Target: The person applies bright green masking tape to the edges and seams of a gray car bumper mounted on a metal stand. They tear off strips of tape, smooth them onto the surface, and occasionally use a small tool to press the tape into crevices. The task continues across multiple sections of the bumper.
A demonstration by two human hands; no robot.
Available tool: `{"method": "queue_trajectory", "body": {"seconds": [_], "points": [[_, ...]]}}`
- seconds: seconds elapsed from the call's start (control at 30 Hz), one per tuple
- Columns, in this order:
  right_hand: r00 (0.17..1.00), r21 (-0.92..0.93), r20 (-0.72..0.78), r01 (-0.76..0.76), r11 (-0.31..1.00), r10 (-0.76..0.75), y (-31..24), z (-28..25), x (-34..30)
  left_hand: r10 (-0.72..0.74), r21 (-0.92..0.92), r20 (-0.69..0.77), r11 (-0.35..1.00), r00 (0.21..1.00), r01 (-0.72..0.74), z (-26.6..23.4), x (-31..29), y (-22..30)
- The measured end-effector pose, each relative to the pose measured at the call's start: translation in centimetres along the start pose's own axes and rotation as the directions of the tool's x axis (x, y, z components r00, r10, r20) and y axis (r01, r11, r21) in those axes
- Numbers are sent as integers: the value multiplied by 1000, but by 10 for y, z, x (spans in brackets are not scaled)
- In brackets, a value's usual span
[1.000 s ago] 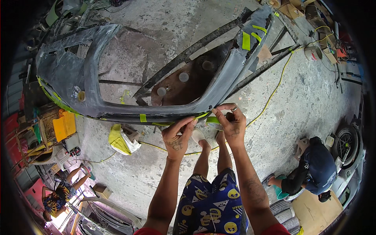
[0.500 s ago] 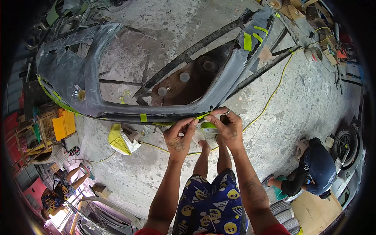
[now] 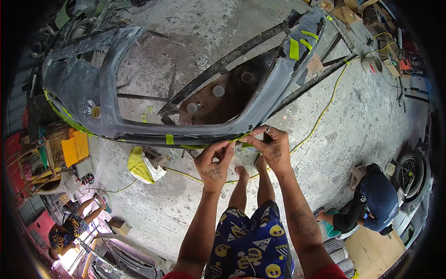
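A large grey car body panel [image 3: 108, 79] with window openings stands in front of me, its near edge running across my view. My left hand [image 3: 214, 162] is closed in a pinch on a thin yellow-green strip of tape [image 3: 238, 139] at that edge. My right hand [image 3: 273, 148] pinches the same strip a little further right; a ring is on one finger. Between the two pinches only a short length of tape shows. More tape pieces [image 3: 169, 139] lie along the edge to the left. Another green bit hangs just below my right fingers, partly hidden.
A yellow cord [image 3: 322, 122] crosses the concrete floor. Left of my feet sits a yellow and white bag [image 3: 141, 166]. One person [image 3: 376, 197] crouches at the right near a wheel [image 3: 411, 171]; another [image 3: 69, 228] is at lower left. A bucket [image 3: 371, 65] stands at far right.
My right fingertips have shifted slightly left, nearer my left fingers, along the panel's edge. Less of the green tape below them shows. My left hand has barely moved.
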State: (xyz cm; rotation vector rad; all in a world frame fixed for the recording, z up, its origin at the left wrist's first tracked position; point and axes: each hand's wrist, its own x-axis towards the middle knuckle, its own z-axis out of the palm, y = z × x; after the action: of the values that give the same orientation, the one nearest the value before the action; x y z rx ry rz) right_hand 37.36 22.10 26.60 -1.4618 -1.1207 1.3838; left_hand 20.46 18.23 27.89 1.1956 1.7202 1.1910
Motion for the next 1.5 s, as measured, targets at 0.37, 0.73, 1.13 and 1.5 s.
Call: {"method": "queue_trajectory", "body": {"seconds": [0.37, 0.73, 1.13, 1.5], "points": [[1000, -7, 2, -3, 1000, 3, 1, 0, 2, 82, 60, 0, 995, 997, -81, -1, 3, 0], [999, -9, 42, 17, 1000, -16, 1, -2, 3, 112, 104, -2, 988, 994, -111, -1, 5, 9], [998, 77, 53, -40, 996, 36, 2, 0, 1, 34, 90, 29, 995, 999, -36, -4, 6, 10], [990, 230, 77, -135, 964, 120, -4, -4, -1, 47, 65, 57, 997, 997, -51, -7, 9, 4]]}}
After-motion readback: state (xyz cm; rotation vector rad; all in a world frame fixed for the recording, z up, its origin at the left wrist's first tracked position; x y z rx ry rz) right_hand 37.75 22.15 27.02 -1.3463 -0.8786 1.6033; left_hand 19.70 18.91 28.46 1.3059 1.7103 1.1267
